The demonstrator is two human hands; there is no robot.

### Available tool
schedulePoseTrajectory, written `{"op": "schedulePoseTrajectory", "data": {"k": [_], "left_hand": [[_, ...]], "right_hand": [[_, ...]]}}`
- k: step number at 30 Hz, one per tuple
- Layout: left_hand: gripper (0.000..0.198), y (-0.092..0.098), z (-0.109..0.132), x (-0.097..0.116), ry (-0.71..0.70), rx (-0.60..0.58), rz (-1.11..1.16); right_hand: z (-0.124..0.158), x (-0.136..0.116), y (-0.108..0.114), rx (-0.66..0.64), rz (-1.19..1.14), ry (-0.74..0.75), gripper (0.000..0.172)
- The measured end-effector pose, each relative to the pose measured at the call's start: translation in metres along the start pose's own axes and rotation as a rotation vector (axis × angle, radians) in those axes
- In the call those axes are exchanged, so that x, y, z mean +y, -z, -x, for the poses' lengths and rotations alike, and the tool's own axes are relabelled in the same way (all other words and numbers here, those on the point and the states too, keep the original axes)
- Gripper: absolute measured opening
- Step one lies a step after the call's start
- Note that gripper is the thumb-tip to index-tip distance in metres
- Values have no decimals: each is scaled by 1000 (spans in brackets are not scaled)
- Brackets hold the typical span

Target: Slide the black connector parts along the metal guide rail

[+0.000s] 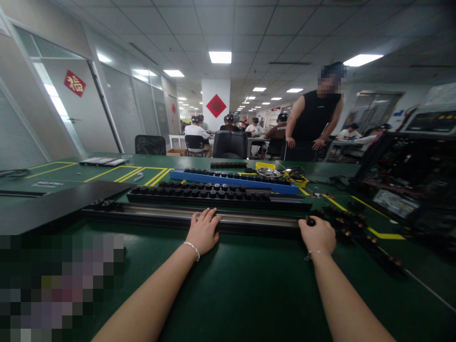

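A long black rail (149, 216) with a grey groove lies across the green table in front of me. My left hand (204, 232) rests on its near edge, fingers stretched flat over the groove. My right hand (318, 233) is closed at the rail's right end, pinching a small black knob (311, 221). Behind the rail lies a second black rail (213, 194) studded with several black knobs, and behind that a blue rail (235, 181) with the same knobs.
A black panel (53, 204) lies at the left. More knobbed black strips (359, 235) run off to the right. A metal bowl (268, 172) and a yellow tray (265, 166) sit at the back. A person in a black top (313, 123) stands beyond the table. Equipment (409, 180) crowds the right edge.
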State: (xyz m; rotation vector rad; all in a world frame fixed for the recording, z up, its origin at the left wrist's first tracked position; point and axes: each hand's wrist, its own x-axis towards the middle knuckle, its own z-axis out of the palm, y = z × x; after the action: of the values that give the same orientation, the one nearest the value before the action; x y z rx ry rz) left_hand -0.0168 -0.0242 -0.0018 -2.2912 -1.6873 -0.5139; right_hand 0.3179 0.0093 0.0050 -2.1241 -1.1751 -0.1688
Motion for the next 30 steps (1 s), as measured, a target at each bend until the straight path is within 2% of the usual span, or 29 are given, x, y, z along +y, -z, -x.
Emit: {"op": "schedulePoseTrajectory", "data": {"k": [9, 19, 30], "left_hand": [[46, 1, 0, 0, 0, -10, 5], [47, 1, 0, 0, 6, -9, -3], [46, -1, 0, 0, 2, 5, -1]], "right_hand": [[-8, 9, -1, 53, -40, -37, 43], [-18, 21, 2, 47, -60, -150, 45], [-21, 23, 1, 39, -56, -154, 45]]}}
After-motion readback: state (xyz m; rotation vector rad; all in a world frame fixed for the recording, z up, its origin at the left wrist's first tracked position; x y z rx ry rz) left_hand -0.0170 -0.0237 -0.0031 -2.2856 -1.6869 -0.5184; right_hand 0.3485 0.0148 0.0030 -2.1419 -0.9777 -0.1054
